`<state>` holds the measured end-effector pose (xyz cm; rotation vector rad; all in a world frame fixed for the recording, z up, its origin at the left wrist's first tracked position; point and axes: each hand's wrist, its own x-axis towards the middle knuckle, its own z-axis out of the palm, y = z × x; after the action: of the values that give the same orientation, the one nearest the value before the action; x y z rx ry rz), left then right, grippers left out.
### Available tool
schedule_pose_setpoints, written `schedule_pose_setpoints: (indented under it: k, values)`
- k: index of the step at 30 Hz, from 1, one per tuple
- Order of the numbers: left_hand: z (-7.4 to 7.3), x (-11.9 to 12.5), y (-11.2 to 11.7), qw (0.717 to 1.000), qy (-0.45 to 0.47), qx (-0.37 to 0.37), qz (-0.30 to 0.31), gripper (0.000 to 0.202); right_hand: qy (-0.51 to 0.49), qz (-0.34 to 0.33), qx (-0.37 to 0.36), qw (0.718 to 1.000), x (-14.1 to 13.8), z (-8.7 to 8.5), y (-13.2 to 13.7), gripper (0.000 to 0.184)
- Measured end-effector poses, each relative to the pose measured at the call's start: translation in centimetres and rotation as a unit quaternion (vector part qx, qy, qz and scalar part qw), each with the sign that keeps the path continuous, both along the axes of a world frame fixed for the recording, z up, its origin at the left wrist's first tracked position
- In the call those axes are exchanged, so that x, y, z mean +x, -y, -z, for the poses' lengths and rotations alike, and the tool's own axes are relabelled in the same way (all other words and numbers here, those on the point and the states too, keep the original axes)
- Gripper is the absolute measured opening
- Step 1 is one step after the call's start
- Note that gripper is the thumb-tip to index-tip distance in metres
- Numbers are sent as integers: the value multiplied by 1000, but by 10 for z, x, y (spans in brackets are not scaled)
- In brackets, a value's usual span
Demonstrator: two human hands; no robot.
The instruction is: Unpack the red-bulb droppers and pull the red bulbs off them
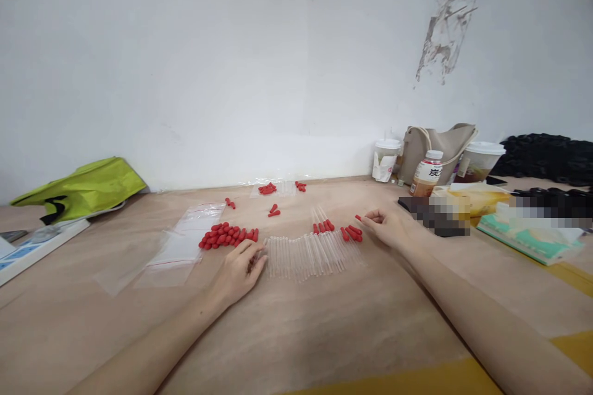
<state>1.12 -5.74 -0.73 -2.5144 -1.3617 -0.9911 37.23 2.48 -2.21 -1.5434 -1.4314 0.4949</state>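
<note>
A row of clear glass dropper tubes [308, 254] lies side by side on the wooden table [296, 333]. My left hand [241, 270] rests at the row's left end with its fingers curled together, touching the first tubes. My right hand [385, 225] sits at the row's right end, fingers pinched on a small red rubber bulb [358, 218]. A pile of red bulbs [227, 236] lies just beyond my left hand. Several finished droppers with red bulbs [351, 232] lie near my right hand.
Clear zip bags [180, 247] lie at the left. A lime-green bag [83, 188] and a white board [37, 244] are at the far left. At the right stand cups [386, 159], a bottle [427, 173], a beige bag [440, 145] and a tissue pack [528, 237].
</note>
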Motion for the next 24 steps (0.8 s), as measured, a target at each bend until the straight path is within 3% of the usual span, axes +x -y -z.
schedule_pose_setpoints:
  k: [7,14,24]
  values:
    - [-4,5,8,998,33,-45,14,26,-12,-45,5,999,-5,15,-14,26]
    - [-9,3,4,991,88,-93,-44,25,4,-75,25,997,-12,11,-5,29]
    - [-7,0,-2,987,97,-109,-60,29,108,36,-6,994,-13,-7,2,34]
